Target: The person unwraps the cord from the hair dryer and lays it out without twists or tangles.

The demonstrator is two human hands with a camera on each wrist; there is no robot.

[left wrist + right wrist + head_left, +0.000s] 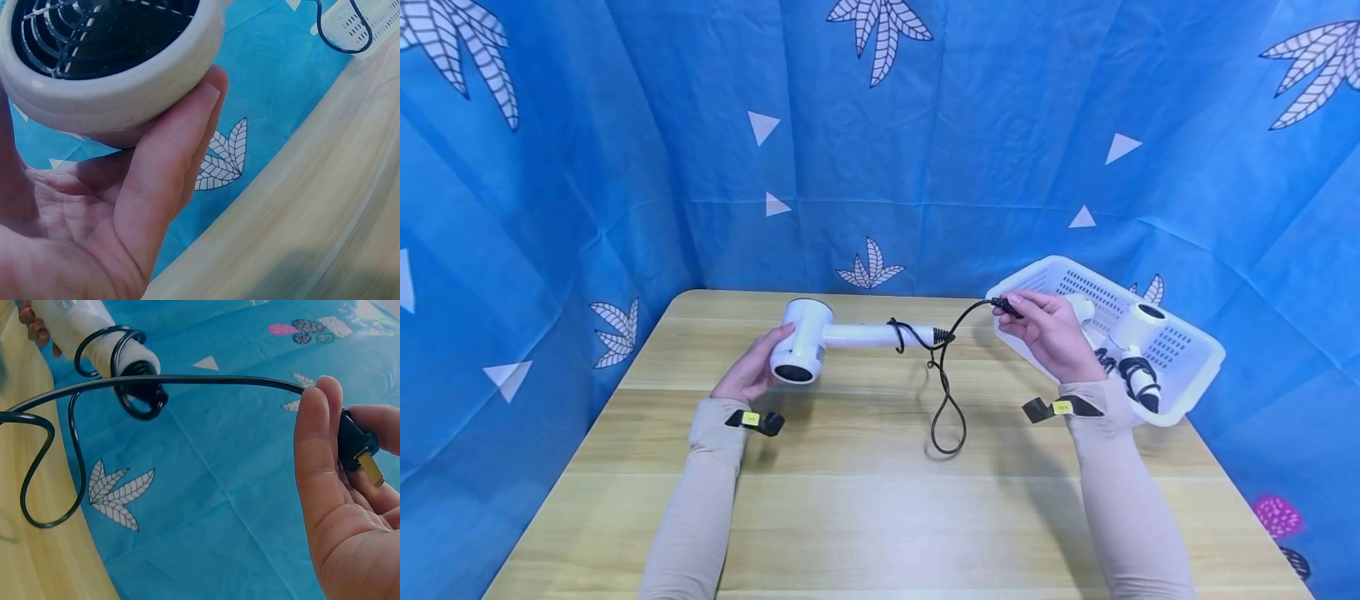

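A white hair dryer [808,337] is held above the table by my left hand [751,367], which grips its barrel from the left. In the left wrist view, the dryer's dark round grille [100,34] faces the camera, with the fingers [169,144] around its rim. The handle [857,336] points right, and a black cord [951,417] is looped about its end and hangs in a loop. My right hand [1052,333] pinches the black plug [355,440] at the cord's other end; a metal prong shows in the right wrist view.
A white perforated basket [1198,367] stands at the table's back right, behind the right hand. In it lie another white dryer [1138,325] with a black cord wrapped round its handle and a partly hidden white item [1081,307]. Blue patterned cloth [925,167] surrounds the wooden table [880,517].
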